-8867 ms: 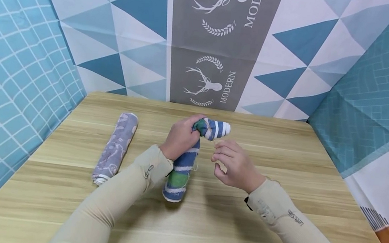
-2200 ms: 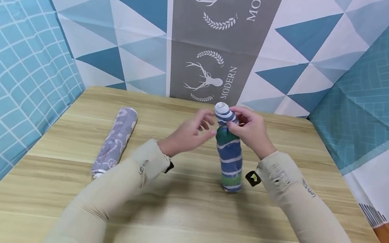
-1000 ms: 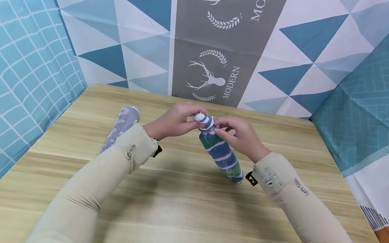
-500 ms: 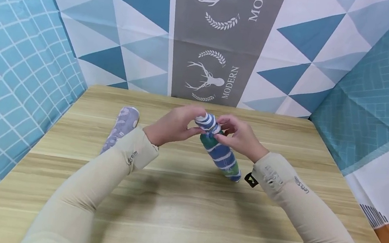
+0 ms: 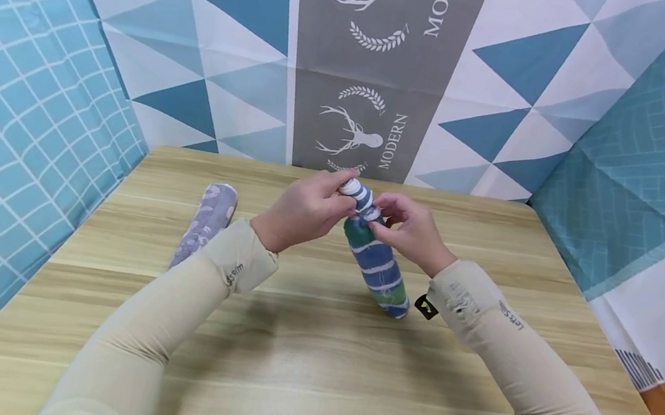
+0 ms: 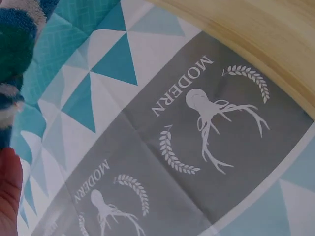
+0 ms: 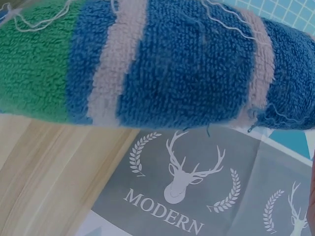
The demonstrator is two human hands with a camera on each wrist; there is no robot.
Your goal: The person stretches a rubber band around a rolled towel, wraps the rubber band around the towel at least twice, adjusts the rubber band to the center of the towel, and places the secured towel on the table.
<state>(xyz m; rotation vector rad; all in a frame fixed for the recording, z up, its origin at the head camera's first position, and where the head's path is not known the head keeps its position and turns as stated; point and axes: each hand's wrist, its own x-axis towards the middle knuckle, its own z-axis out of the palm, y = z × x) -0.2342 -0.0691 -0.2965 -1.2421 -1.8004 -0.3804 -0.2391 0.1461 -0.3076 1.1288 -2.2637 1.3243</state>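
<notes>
A rolled terry towel (image 5: 376,265) with blue, green and white stripes leans in the head view, its white-ended top tilted left and a narrowed neck below that top. My left hand (image 5: 310,210) grips the top end with thumb and fingers. At the neck, my right hand (image 5: 410,234) pinches the towel between thumb and fingertips. Loose threads run along the striped towel (image 7: 192,64), which fills the upper right wrist view. Only part of the towel (image 6: 17,54) and a piece of my left hand (image 6: 9,191) show at the left wrist view's edge.
A second rolled towel (image 5: 206,220), greyish purple, lies on the wooden table (image 5: 312,371) at the left, partly behind my left sleeve. Patterned cloth (image 5: 362,66) hangs behind the table's far edge, with blue gridded cloth (image 5: 29,94) on the left.
Earlier my right hand pulled a thin string at the towel's bent top, then held the towel upright. My left hand has since come onto the top end, and the towel has tilted left.
</notes>
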